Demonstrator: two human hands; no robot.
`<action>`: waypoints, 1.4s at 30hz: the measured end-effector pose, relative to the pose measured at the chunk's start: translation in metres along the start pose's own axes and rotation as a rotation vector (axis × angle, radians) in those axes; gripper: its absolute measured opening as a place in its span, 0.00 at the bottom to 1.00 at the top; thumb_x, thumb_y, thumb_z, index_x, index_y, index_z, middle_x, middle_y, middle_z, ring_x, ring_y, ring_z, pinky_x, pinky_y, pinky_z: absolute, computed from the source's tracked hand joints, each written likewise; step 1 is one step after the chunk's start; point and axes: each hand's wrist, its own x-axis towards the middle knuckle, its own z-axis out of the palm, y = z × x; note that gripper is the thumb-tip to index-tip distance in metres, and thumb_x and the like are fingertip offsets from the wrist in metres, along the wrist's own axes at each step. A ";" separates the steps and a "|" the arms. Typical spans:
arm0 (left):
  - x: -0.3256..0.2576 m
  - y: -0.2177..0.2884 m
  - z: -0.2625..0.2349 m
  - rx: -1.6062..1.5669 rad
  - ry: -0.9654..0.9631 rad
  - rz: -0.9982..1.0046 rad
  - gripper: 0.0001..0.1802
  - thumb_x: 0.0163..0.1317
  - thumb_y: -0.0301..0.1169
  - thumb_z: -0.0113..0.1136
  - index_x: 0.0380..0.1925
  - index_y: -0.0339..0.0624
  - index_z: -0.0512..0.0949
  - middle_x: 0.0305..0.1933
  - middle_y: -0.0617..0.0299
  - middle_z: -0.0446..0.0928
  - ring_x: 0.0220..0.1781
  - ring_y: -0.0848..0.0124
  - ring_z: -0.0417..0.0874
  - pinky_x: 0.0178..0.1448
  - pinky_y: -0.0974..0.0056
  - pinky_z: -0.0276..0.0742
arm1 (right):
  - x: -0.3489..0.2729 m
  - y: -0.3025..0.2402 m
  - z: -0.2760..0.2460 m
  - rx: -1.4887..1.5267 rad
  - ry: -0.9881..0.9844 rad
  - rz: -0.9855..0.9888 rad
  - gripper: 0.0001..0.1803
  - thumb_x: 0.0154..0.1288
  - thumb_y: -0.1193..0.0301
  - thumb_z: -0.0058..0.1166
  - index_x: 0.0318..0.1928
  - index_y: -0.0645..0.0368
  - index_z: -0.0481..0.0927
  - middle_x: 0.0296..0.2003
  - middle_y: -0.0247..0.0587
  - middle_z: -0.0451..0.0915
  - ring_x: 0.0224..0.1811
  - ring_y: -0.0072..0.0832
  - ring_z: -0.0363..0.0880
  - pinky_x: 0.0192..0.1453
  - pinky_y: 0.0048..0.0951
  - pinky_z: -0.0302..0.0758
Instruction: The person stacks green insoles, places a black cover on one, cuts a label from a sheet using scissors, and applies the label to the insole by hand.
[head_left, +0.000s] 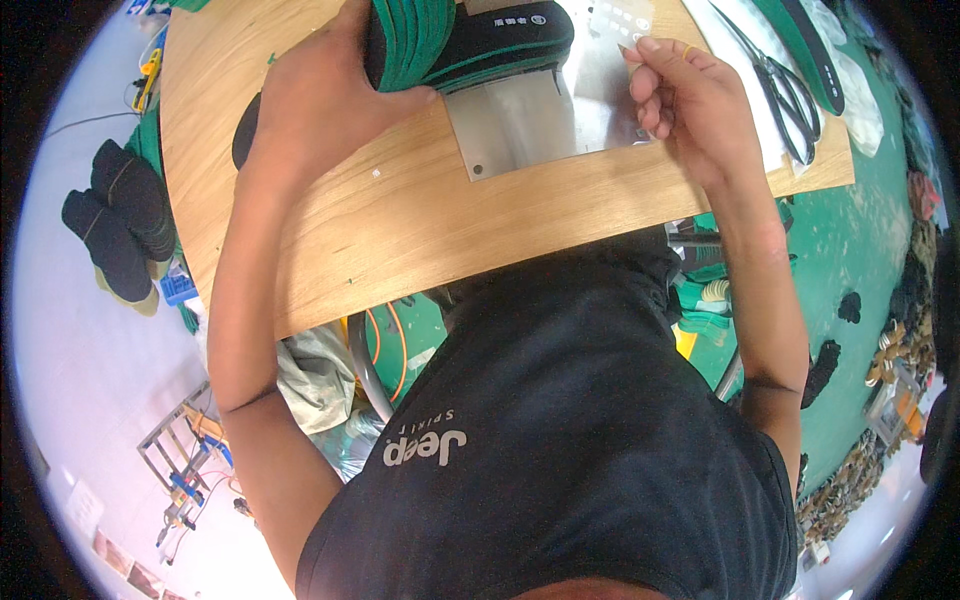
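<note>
My left hand (320, 95) is wrapped around a stack of green insoles (412, 40) at the table's far left, its thumb along their lower edge. Beside that stack, a black-topped insole (510, 35) with green layers and a small white print lies over a shiny metal plate (520, 130). Above the plate's right part, my right hand (695, 105) is closed in a pinch. A small pointed bit shows at its fingertips, too small to name. Just beyond them is a clear sheet (605, 25) with small white prints.
Black-handled scissors (790, 105) lie on white paper at the right, near another dark green insole (805, 50). The wooden table's (400, 220) near edge runs in front of my body. Bundled dark insoles (125, 215) are off to the left.
</note>
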 end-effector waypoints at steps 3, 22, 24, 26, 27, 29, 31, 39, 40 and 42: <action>0.000 -0.003 -0.006 -0.057 -0.011 0.006 0.23 0.44 0.35 0.71 0.39 0.35 0.78 0.35 0.52 0.82 0.37 0.60 0.84 0.45 0.61 0.77 | 0.004 0.000 0.000 0.012 0.013 0.021 0.11 0.67 0.64 0.51 0.35 0.59 0.78 0.20 0.30 0.75 0.17 0.15 0.70 0.19 0.15 0.63; -0.014 -0.071 -0.014 -0.505 0.504 0.026 0.23 0.45 0.24 0.68 0.44 0.33 0.77 0.46 0.57 0.79 0.48 0.66 0.77 0.59 0.62 0.69 | 0.020 -0.008 0.036 -0.625 -0.123 0.019 0.17 0.68 0.59 0.50 0.27 0.57 0.75 0.14 0.28 0.73 0.10 0.14 0.68 0.12 0.15 0.61; -0.014 -0.072 -0.013 -0.486 0.490 0.030 0.24 0.44 0.25 0.68 0.45 0.33 0.76 0.46 0.57 0.78 0.49 0.65 0.77 0.59 0.62 0.68 | 0.020 -0.008 0.038 -0.630 -0.115 0.016 0.18 0.68 0.58 0.50 0.26 0.57 0.75 0.14 0.29 0.73 0.09 0.14 0.68 0.11 0.15 0.60; -0.015 -0.069 -0.012 -0.489 0.488 0.021 0.25 0.44 0.25 0.69 0.46 0.33 0.76 0.47 0.56 0.78 0.49 0.65 0.77 0.60 0.61 0.68 | 0.020 -0.008 0.039 -0.640 -0.105 0.036 0.17 0.68 0.59 0.50 0.27 0.58 0.75 0.14 0.28 0.73 0.10 0.13 0.67 0.12 0.15 0.60; -0.015 -0.065 -0.013 -0.502 0.492 0.012 0.25 0.44 0.25 0.69 0.46 0.32 0.76 0.47 0.56 0.78 0.49 0.65 0.77 0.60 0.61 0.68 | 0.020 -0.009 0.039 -0.648 -0.098 0.058 0.16 0.68 0.59 0.50 0.28 0.58 0.76 0.14 0.28 0.73 0.10 0.13 0.67 0.12 0.14 0.60; -0.014 -0.064 -0.012 -0.510 0.493 0.011 0.26 0.44 0.25 0.69 0.46 0.32 0.76 0.48 0.56 0.78 0.49 0.64 0.77 0.61 0.61 0.67 | 0.020 -0.016 0.043 -0.619 -0.079 0.141 0.16 0.69 0.62 0.49 0.27 0.59 0.76 0.14 0.31 0.73 0.10 0.15 0.68 0.13 0.17 0.63; -0.015 -0.068 -0.011 -0.496 0.493 0.023 0.26 0.44 0.25 0.69 0.47 0.32 0.76 0.48 0.56 0.78 0.50 0.64 0.77 0.61 0.61 0.67 | 0.018 -0.032 0.051 -0.545 -0.064 0.260 0.19 0.69 0.66 0.47 0.21 0.61 0.74 0.13 0.37 0.76 0.09 0.22 0.71 0.13 0.22 0.68; -0.013 -0.068 -0.007 -0.551 0.504 0.071 0.25 0.44 0.25 0.69 0.46 0.33 0.76 0.47 0.56 0.78 0.49 0.65 0.77 0.60 0.61 0.68 | 0.017 -0.038 0.060 -0.660 0.002 0.292 0.18 0.68 0.66 0.48 0.22 0.62 0.75 0.14 0.39 0.76 0.10 0.23 0.72 0.13 0.22 0.67; -0.013 -0.066 -0.008 -0.542 0.514 0.079 0.25 0.45 0.26 0.69 0.46 0.33 0.76 0.47 0.56 0.78 0.48 0.65 0.77 0.60 0.62 0.68 | 0.018 -0.038 0.062 -0.689 0.030 0.337 0.18 0.69 0.66 0.48 0.22 0.61 0.75 0.15 0.38 0.76 0.10 0.22 0.72 0.13 0.22 0.67; -0.014 -0.068 -0.012 -0.427 0.513 0.077 0.24 0.45 0.26 0.69 0.45 0.33 0.76 0.47 0.56 0.78 0.48 0.66 0.78 0.59 0.63 0.68 | 0.016 -0.029 0.050 -0.540 0.067 0.227 0.16 0.68 0.66 0.49 0.24 0.62 0.76 0.15 0.37 0.76 0.11 0.25 0.73 0.16 0.24 0.70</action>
